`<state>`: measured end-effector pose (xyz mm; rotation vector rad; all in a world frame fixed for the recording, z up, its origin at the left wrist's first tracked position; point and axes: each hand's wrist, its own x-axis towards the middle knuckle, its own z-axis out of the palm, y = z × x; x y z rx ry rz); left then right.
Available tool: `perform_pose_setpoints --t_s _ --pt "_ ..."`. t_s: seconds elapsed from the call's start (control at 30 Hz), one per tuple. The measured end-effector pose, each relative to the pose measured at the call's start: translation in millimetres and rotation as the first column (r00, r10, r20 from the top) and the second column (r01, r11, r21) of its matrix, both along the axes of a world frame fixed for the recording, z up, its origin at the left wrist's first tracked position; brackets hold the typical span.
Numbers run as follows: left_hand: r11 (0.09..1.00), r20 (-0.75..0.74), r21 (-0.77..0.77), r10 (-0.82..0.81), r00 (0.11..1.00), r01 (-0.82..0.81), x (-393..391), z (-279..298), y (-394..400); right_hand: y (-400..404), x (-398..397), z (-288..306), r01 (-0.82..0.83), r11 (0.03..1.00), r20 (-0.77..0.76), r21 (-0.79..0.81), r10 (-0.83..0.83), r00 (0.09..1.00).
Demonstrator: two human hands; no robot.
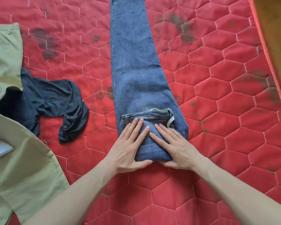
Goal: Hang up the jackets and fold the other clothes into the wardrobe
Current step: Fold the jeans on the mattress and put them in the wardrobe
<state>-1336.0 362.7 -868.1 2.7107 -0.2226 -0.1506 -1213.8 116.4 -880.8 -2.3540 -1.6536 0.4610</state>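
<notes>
Surface: red quilted mattress (217, 143), stitched in a pale hexagon pattern, filling almost the whole view. Dark grey-brown stains on it: one cluster far beyond the fingertips to the upper left, another to the upper right, a third near the right edge. Faint round printed stamp just left of the fingers. Orange-red piping (264, 51) runs along the mattress's right edge. Beyond it, a strip of brown wood (277, 30), blurred. Light even, daylight-like, soft shadows.
</notes>
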Motion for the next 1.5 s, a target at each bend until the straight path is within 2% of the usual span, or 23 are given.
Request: perform_pose_setpoints --t_s 0.17,0.37,0.47,0.6,0.67,0.77,0.83,0.93,1.0,1.07,1.17,1.27,1.33,1.4,1.5 --pt "0.975 -0.109 0.163 -0.134 0.985 0.151 -23.4 1.2 16.9 -21.3 3.9 7.1 -0.033 0.998 0.024 -0.056 0.035 0.999" --pt "0.954 -0.192 0.293 0.117 0.974 -0.056 -20.2 16.1 -29.2 -14.8 -0.1 24.5 -0.015 0.996 0.096 -0.084 0.023 0.995" --pt "0.968 -0.223 0.221 0.166 0.96 -0.116 -19.0 30.5 -30.3 -16.2 -1.7 35.6 -0.007 0.999 0.085 -0.038 0.01 0.996" --pt "0.994 -0.32 0.053 0.111 0.941 -0.099 -25.7 57.6 -21.2 -22.3 -9.6 57.4 0.027 0.996 -0.019 0.079 -0.026 0.999" --pt "0.992 -0.366 -0.048 0.091 0.926 -0.116 -32.9 75.2 -17.5 -30.5 -19.1 72.6 0.096 0.985 -0.159 0.146 -0.073 0.985" --pt "0.964 -0.413 -0.178 0.108 0.904 -0.197 -49.8 103.1 -10.5 -41.7 -37.5 97.1 0.277 0.959 -0.423 0.053 -0.23 0.876" --pt "0.916 -0.461 -0.298 0.109 0.881 -0.269 -58.5 117.2 -3.3 -48.4 -48.5 106.9 0.412 0.911 -0.55 -0.021 -0.355 0.756" --pt "0.785 -0.558 -0.412 0.184 0.809 -0.463 -63.2 124.6 10.8 -53.6 -58.3 112.6 0.638 0.763 -0.698 -0.102 -0.512 0.501" --pt "0.674 -0.615 -0.428 0.271 0.741 -0.602 -62.3 120.0 17.9 -52.2 -61.5 110.6 0.726 0.675 -0.757 -0.134 -0.542 0.364" --pt "0.534 -0.64 -0.493 0.312 0.702 -0.687 -59.7 109.7 21.3 -43.2 -60.8 103.8 0.796 0.587 -0.779 -0.149 -0.565 0.271" --pt "0.346 -0.644 -0.578 0.363 0.674 -0.739 -52.9 92.5 13.7 -18.5 -50.2 89.5 0.842 0.523 -0.747 -0.131 -0.611 0.263" --pt "0.25 -0.658 -0.564 0.44 0.611 -0.787 -48.2 74.5 -3.0 6.6 -28.9 71.2 0.858 0.508 -0.685 -0.073 -0.651 0.327" --pt "0.192 -0.658 -0.568 0.478 0.582 -0.8 -46.4 63.8 -11.6 22.7 -13.4 61.7 0.865 0.498 -0.67 -0.063 -0.664 0.333" --pt "0.155 -0.636 -0.575 0.534 0.558 -0.803 -44.0 53.8 -13.9 35.7 -1.5 53.7 0.857 0.511 -0.667 -0.073 -0.664 0.339" --pt "0.165 -0.604 -0.522 0.621 0.499 -0.837 -33.2 44.0 -9.7 48.1 11.4 42.6 0.842 0.525 -0.624 -0.126 -0.701 0.344"
